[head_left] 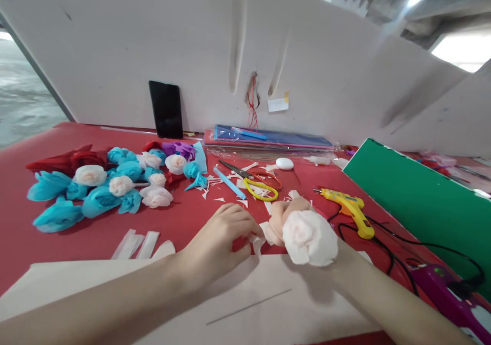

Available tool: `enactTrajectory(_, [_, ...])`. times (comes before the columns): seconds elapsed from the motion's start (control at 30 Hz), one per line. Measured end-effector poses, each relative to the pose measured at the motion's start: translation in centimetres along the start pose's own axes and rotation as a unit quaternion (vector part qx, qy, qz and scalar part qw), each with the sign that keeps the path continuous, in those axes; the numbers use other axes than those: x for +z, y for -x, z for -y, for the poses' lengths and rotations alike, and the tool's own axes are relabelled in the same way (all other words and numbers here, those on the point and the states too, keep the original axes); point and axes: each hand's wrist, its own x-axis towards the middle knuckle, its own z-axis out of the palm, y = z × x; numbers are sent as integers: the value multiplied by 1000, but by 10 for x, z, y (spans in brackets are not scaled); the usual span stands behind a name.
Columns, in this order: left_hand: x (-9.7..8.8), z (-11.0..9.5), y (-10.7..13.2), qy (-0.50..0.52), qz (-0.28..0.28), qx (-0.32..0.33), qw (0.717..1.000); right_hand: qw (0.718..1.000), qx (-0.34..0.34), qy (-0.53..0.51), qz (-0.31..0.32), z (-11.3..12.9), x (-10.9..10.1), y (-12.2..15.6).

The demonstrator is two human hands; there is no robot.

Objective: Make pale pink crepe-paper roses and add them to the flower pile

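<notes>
My right hand (286, 217) is closed around a pale pink paper rose (309, 237), held upright just above the red table (95, 232). Most of that hand is hidden behind the bloom. My left hand (220, 237) lies to the left of the rose, fingers curled and pinching a small white paper strip (261, 232) that hangs from the flower's side. Both forearms rest over a large pale sheet (230, 294) at the near edge.
A heap of blue, white, red and purple paper flowers (111, 181) lies at the left. Scissors (255, 181), a blue pen (229, 182), a yellow glue gun (351, 209) with black cord, paper packs (268, 138), a phone (166, 109) and a green board (418, 202) are around.
</notes>
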Motion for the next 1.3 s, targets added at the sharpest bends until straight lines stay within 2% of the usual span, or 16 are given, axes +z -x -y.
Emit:
enactTrajectory(0.13, [-31, -10, -8, -17, -70, 61, 995, 1000, -23, 12, -8, 6, -2, -1])
enactTrajectory(0.2, [-46, -17, -10, -43, -129, 100, 986, 999, -31, 15, -25, 12, 0, -1])
enactTrajectory(0.27, [-56, -22, -9, -68, -176, 134, 973, 998, -36, 16, -46, 16, 5, 0])
enactTrajectory(0.33, [-63, -26, -8, -96, -198, 145, 965, 997, -42, 11, -71, 17, 11, 2])
enactTrajectory(0.47, [-67, -30, -6, -143, -207, 135, 958, 992, -57, -10, -109, 12, 25, 7])
enactTrajectory(0.6, [-68, -27, -7, -171, -189, 119, 960, 991, -49, -23, -120, 5, 35, 13])
enactTrajectory(0.73, [-64, -22, -7, -184, -197, 148, 952, 995, -4, -39, -93, 0, 41, 16])
enactTrajectory(0.83, [-59, -21, -4, -151, -203, 157, 955, 995, 15, -71, -68, 0, 44, 16])
enactTrajectory(1.0, [-52, -24, 0, -31, -154, 126, 979, 993, 15, -47, -105, 4, 40, 15])
enactTrajectory(1.13, [-50, -27, 0, 48, -156, 92, 982, 989, 10, -53, -137, 7, 36, 12])
enactTrajectory(1.2, [-50, -29, -2, 102, -172, 46, 979, 987, 5, -53, -151, 8, 35, 11])
enactTrajectory(1.3, [-49, -32, -3, 242, -177, -83, 950, 985, -18, -44, -164, 10, 34, 10])
